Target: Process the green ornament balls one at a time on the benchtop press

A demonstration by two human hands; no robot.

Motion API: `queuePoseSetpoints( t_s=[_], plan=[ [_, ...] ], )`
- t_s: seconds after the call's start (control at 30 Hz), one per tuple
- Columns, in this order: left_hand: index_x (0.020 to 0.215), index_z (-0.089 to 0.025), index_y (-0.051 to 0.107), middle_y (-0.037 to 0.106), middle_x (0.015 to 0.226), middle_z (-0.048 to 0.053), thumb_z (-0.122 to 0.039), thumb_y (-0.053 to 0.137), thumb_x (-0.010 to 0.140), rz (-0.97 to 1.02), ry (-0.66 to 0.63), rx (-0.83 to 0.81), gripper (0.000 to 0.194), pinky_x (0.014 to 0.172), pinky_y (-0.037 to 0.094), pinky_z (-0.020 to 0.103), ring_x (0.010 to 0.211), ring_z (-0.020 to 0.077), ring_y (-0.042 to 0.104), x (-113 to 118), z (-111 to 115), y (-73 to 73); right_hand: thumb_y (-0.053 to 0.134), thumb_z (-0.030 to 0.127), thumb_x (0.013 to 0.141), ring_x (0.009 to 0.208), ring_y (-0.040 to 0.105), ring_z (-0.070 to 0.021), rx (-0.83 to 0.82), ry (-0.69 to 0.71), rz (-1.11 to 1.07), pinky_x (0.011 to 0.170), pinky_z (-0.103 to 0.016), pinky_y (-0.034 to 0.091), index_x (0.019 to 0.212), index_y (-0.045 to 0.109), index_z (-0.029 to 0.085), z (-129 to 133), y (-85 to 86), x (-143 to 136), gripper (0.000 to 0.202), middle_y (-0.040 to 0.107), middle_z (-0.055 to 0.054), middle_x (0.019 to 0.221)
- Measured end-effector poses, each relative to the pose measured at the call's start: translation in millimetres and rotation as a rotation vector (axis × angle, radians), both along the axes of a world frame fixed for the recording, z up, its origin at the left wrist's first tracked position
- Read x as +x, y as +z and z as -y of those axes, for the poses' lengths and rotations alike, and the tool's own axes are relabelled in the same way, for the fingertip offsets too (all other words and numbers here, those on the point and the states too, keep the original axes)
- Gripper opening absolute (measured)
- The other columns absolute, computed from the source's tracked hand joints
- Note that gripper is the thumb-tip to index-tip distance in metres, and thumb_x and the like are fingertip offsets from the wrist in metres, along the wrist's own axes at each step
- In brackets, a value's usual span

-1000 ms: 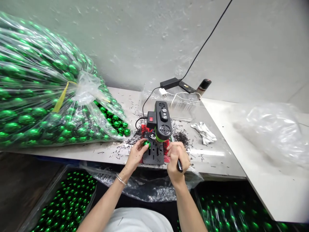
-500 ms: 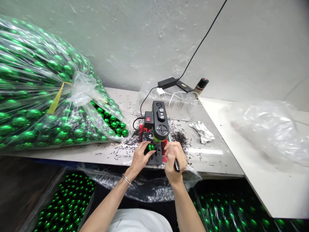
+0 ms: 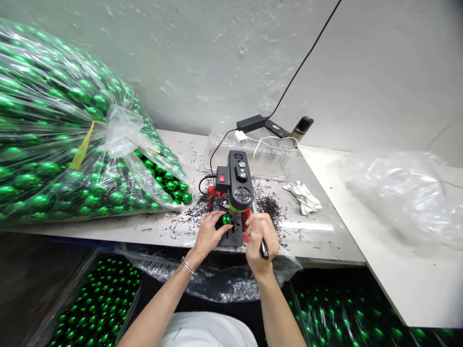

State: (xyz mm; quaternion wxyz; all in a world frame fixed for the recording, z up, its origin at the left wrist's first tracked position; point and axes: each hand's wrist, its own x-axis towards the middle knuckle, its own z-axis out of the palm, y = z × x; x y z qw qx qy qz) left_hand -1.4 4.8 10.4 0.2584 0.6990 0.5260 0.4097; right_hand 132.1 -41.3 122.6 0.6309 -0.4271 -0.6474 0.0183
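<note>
Between the thumb and fingers of my left hand [image 3: 211, 231] is a shiny green ball [image 3: 226, 219], held at the black base plate [image 3: 232, 237] below the head of a small black machine [image 3: 240, 178]. My right hand [image 3: 263, 241] is wrapped round a black handle [image 3: 265, 249], whose end sticks out below the fist. It is just right of the machine. Small black scraps [image 3: 269, 207] lie scattered on both sides of the base, with red patches beside it.
A large clear bag of green balls [image 3: 54, 159] fills the left. White gloves [image 3: 304, 196] lie right of the machine. Behind it are a clear plastic tray [image 3: 275, 161], a power adapter [image 3: 251, 124] and a dark-capped bottle [image 3: 303, 129]. Crumpled plastic [image 3: 408, 193] sits far right.
</note>
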Motion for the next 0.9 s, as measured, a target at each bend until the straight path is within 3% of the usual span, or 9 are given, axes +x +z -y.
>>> queuePoseSetpoints(
  t_s=[0.2, 0.43, 0.77, 0.9],
  plan=[
    [0.12, -0.025, 0.07, 0.072, 0.123, 0.008, -0.035, 0.068, 0.087, -0.043, -0.068, -0.018, 0.034, 0.113, 0.035, 0.051, 0.119, 0.0271, 0.063, -6, 0, -0.5, 0.041, 0.008, 0.094, 0.068, 0.056, -0.0132, -0.008, 0.009, 0.0, 0.061, -0.028, 0.045, 0.07, 0.047, 0.022, 0, 0.2, 0, 0.029, 0.052, 0.001, 0.069],
    [0.118, -0.026, 0.071, 0.072, 0.121, 0.008, -0.037, 0.072, 0.085, -0.032, -0.067, -0.036, 0.035, 0.109, 0.036, 0.051, 0.117, 0.0284, 0.061, -5, 1, -3.9, 0.041, 0.007, 0.094, 0.069, 0.056, -0.0129, 0.002, 0.005, -0.007, 0.061, -0.028, 0.045, 0.071, 0.047, 0.022, 1, -3.9, -2, 0.028, 0.052, 0.001, 0.07],
    [0.118, -0.024, 0.072, 0.074, 0.115, 0.009, -0.035, 0.074, 0.085, -0.063, -0.088, 0.011, 0.034, 0.103, 0.039, 0.049, 0.111, 0.0291, 0.061, -3, 2, 0.4, 0.035, 0.018, 0.098, 0.068, 0.054, -0.0138, 0.098, 0.029, 0.052, 0.06, -0.03, 0.046, 0.076, 0.048, 0.022, -5, -46.9, 3, 0.026, 0.053, -0.001, 0.078],
    [0.117, -0.023, 0.072, 0.074, 0.115, 0.01, -0.034, 0.074, 0.085, -0.064, -0.089, -0.001, 0.034, 0.102, 0.039, 0.049, 0.111, 0.0291, 0.061, -3, 3, 0.8, 0.035, 0.02, 0.099, 0.067, 0.052, -0.0138, 0.143, 0.023, 0.06, 0.064, -0.032, 0.047, 0.077, 0.047, 0.022, -9, -55.9, 5, 0.026, 0.052, 0.0, 0.077]
  ],
)
